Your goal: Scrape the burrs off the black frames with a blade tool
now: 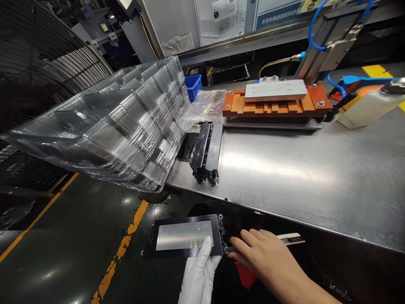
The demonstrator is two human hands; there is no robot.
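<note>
My left hand [202, 268], in a white glove, grips a black rectangular plastic frame [154, 242] with a shiny, glass-like window [183, 235]. The thumb lies on the front at the lower right, with the fingers behind. At the frame's right edge, my bare right hand [257, 253] is closed round a slim tool [291, 239]. Its pale end with a dark label sticks out behind the hand, and its dark front end meets the frame's edge by the small lugs. My fingers hide the tool's middle, so its exact kind is unclear. Both hands are in front of the table's edge.
Several black plastic parts [215, 147] stand on the metal table [284, 177]. Left of them rises a stack of clear plastic trays [126, 131]. Behind sit an orange fixture [275, 105] with a pneumatic press [332, 46], a blue bin [193, 85] and a white bottle [363, 107].
</note>
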